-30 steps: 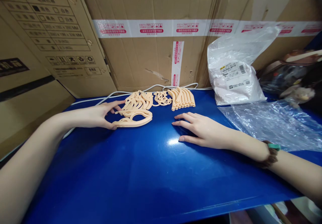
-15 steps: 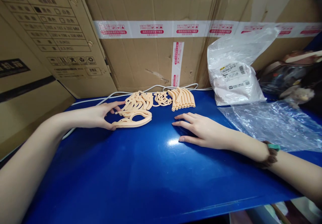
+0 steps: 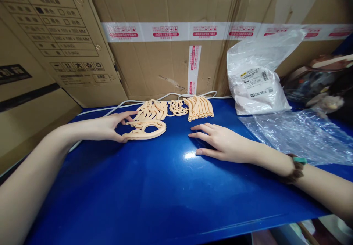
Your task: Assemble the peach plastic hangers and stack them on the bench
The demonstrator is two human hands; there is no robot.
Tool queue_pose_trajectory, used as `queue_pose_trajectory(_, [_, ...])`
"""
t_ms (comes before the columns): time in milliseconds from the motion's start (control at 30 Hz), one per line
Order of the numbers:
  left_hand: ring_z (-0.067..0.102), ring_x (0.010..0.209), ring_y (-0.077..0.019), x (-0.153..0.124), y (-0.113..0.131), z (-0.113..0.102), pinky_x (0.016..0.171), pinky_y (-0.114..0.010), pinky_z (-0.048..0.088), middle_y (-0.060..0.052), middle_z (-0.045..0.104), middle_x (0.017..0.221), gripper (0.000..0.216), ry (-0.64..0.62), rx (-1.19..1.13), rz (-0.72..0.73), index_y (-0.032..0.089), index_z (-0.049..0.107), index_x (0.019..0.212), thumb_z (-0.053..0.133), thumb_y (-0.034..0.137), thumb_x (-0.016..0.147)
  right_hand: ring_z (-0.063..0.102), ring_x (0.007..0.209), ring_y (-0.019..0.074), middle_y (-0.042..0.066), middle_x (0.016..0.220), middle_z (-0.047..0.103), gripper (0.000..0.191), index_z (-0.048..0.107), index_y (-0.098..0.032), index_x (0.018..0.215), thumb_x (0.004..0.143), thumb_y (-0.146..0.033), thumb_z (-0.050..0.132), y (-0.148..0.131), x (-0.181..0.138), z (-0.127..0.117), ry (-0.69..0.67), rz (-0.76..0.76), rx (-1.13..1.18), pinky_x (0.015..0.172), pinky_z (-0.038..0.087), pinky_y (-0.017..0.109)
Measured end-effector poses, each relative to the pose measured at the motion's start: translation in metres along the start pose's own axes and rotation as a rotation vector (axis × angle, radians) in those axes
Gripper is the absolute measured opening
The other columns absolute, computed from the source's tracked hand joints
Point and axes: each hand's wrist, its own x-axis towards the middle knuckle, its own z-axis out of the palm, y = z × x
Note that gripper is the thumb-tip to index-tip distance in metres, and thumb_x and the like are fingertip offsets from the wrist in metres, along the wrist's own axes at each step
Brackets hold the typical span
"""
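Note:
My left hand [image 3: 110, 126] rests on the blue tabletop [image 3: 165, 193], fingers spread, thumb and fingertips touching a small stack of peach plastic loop parts [image 3: 146, 130]. Behind that stack lies a pile of similar peach parts [image 3: 151, 110], then a small tangled cluster [image 3: 178, 107] and a neat row of curved peach pieces [image 3: 200, 107]. My right hand [image 3: 220, 141] lies flat and open on the table, holding nothing, a little right of the stack. A hair tie sits round my right wrist.
Large cardboard boxes [image 3: 165, 54] wall the back and left. A white cable [image 3: 116, 107] runs along the table's rear edge. A white labelled bag [image 3: 256, 87] and clear plastic film [image 3: 298, 134] lie at the right, with dark clutter beyond.

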Motion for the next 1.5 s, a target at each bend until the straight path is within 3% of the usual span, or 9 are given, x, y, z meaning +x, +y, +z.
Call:
queue_pose_trajectory(933, [0.052,0.118,-0.0301,-0.003,-0.002,-0.002,0.095,-0.034,0.043,-0.006,0.059,0.128,0.097,0.016,-0.036,0.020,0.023,0.017,0.151,0.066,0.040,0.069,0.053,0.116,0.0271,0.014,0.132,0.052,0.052,0.051,-0.017,0.134,0.096,-0.050,0.041,0.000,0.000,0.000,-0.016,0.003,-0.018,0.099,0.044,0.045])
queue_pose_trajectory(1000, [0.049,0.121,-0.0306,-0.007,0.001,-0.005,0.099,-0.038,0.041,-0.008,0.054,0.134,0.099,0.034,-0.037,0.040,0.023,0.015,0.151,0.068,0.044,0.071,0.053,0.116,0.0268,0.014,0.133,0.051,0.052,0.051,-0.016,0.134,0.096,-0.050,0.040,-0.001,0.000,0.000,-0.023,0.008,-0.018,0.099,0.043,0.045])
queue_pose_trajectory(1100, [0.041,0.130,-0.0334,-0.009,0.016,-0.005,0.106,-0.049,0.034,-0.010,0.043,0.144,0.091,0.191,-0.036,0.093,0.023,0.020,0.149,0.065,0.054,0.076,0.053,0.116,0.0268,0.014,0.133,0.051,0.052,0.051,-0.016,0.133,0.096,-0.051,0.040,0.000,0.000,-0.001,-0.028,0.013,-0.012,0.100,0.043,0.044])
queue_pose_trajectory(1200, [0.035,0.134,-0.0341,-0.004,0.047,0.011,0.111,-0.052,0.028,-0.012,0.043,0.144,0.080,0.526,-0.025,0.243,0.017,0.038,0.141,0.059,0.063,0.079,0.053,0.116,0.0270,0.014,0.133,0.051,0.052,0.051,-0.017,0.134,0.096,-0.051,0.041,0.000,0.001,0.000,-0.030,0.014,-0.007,0.099,0.043,0.045])
queue_pose_trajectory(1267, [0.035,0.135,-0.0285,-0.001,0.071,0.032,0.114,-0.046,0.027,-0.012,0.043,0.144,0.065,0.588,-0.037,0.343,0.015,0.040,0.140,0.048,0.055,0.089,0.053,0.116,0.0272,0.014,0.133,0.052,0.052,0.051,-0.018,0.134,0.095,-0.051,0.041,0.001,0.001,0.001,-0.024,0.013,-0.008,0.099,0.044,0.045])
queue_pose_trajectory(1400, [0.028,0.141,-0.0243,0.000,0.108,0.075,0.116,-0.044,0.025,-0.011,0.036,0.151,0.055,0.357,0.018,0.413,0.013,0.034,0.144,0.035,0.044,0.099,0.054,0.115,0.0274,0.014,0.131,0.053,0.052,0.051,-0.018,0.134,0.094,-0.051,0.044,0.001,0.001,0.001,0.008,0.017,-0.013,0.097,0.044,0.045])
queue_pose_trajectory(1500, [0.028,0.142,-0.0245,-0.002,0.116,0.092,0.116,-0.045,0.026,-0.010,0.035,0.152,0.054,0.256,0.057,0.443,0.014,0.034,0.145,0.033,0.042,0.099,0.055,0.113,0.0271,0.014,0.130,0.054,0.053,0.052,-0.016,0.133,0.094,-0.052,0.045,0.000,0.001,0.001,0.012,0.025,-0.009,0.096,0.045,0.045])
